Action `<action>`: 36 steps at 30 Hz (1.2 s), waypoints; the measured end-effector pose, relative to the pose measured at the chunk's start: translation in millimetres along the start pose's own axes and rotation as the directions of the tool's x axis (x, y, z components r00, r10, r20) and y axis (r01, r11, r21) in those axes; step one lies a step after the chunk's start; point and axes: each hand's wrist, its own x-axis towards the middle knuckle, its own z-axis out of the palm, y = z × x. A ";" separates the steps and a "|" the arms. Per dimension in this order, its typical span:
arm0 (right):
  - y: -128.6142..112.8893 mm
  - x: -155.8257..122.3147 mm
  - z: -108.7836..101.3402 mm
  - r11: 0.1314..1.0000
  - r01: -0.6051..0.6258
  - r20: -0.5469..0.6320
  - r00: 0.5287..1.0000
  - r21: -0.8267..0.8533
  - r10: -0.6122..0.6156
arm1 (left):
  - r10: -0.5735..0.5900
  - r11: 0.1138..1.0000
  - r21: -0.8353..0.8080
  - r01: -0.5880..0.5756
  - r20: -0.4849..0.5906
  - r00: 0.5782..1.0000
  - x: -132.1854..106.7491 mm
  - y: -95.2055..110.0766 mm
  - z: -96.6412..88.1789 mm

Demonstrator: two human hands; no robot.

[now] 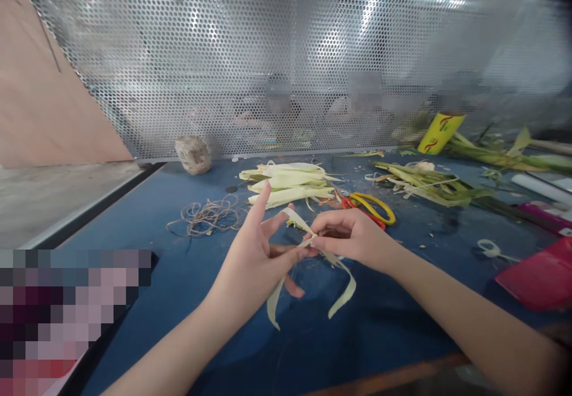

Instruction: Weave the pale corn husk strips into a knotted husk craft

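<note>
Pale green corn husk strips (343,295) cross between my two hands above the blue table, their loose ends hanging down. My left hand (254,253) pinches the strips between thumb and a finger, while its index finger points up. From the right, my right hand (353,238) grips the strips with thumb and fingertips close to where they cross. Just behind the hands lie a stack of pale corn husks (290,178) and scissors (373,205) with yellow and red handles. A loose tangle of thin brown twine (208,216) rests left of them.
A perforated metal screen (223,56) closes off the table's (134,223) back edge. Green husk leaves (424,181), a yellow roll (442,133) and a red plastic item (536,274) are on the right. A wrapped lump (193,154) stands back left.
</note>
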 end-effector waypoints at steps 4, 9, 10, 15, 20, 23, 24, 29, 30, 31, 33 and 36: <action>0.4 0.4 3.4 0.993 0.075 -0.107 0.991 -0.092 -0.085 | 0.023 0.999 0.040 -0.024 0.035 0.999 -1.5 -1.1 1.8; 5.0 1.7 2.5 0.982 0.119 -0.137 0.981 -0.149 -0.140 | 0.007 0.999 0.041 -0.011 0.093 0.996 -2.4 -0.7 1.4; 4.8 1.5 1.2 0.978 0.130 -0.127 0.980 -0.160 -0.152 | 0.012 0.999 0.038 -0.016 0.092 0.996 -2.4 0.3 1.0; -0.6 -0.8 -8.9 0.966 0.138 -0.068 0.985 -0.219 -0.157 | 0.083 0.996 0.032 -0.083 0.020 0.996 -2.3 4.6 -0.2; -4.1 -4.1 -11.4 0.961 0.115 -0.030 0.992 -0.252 -0.126 | 0.136 0.990 0.016 -0.137 0.059 0.989 -5.0 0.5 1.2; -4.5 -5.3 -7.5 0.962 0.140 -0.033 0.988 -0.234 -0.152 | 0.129 0.991 0.022 -0.132 0.108 0.986 -7.6 -1.6 2.1; -4.8 -5.5 -6.0 0.962 0.152 -0.038 0.986 -0.225 -0.165 | 0.125 0.991 0.032 -0.130 0.117 0.985 -8.4 -1.9 2.4; -6.6 -6.2 -1.5 0.957 0.181 -0.052 0.979 -0.228 -0.198 | 0.178 0.971 0.141 -0.194 0.115 0.977 -9.4 -1.8 3.5; -6.7 -6.4 -1.3 0.958 0.175 -0.055 0.980 -0.229 -0.192 | 0.197 0.962 0.173 -0.213 0.108 0.974 -9.2 -1.6 3.6; -6.6 -6.6 -1.1 0.960 0.167 -0.058 0.981 -0.226 -0.185 | 0.213 0.951 0.206 -0.229 0.100 0.972 -9.0 -1.5 3.5; -5.8 -7.2 -0.9 0.963 0.167 -0.063 0.981 -0.213 -0.184 | 0.227 0.934 0.263 -0.242 0.088 0.970 -8.3 -1.4 3.1; -3.6 -7.8 -0.3 0.955 0.201 -0.075 0.972 -0.217 -0.222 | 0.228 0.923 0.296 -0.245 0.091 0.969 -7.1 -2.5 2.2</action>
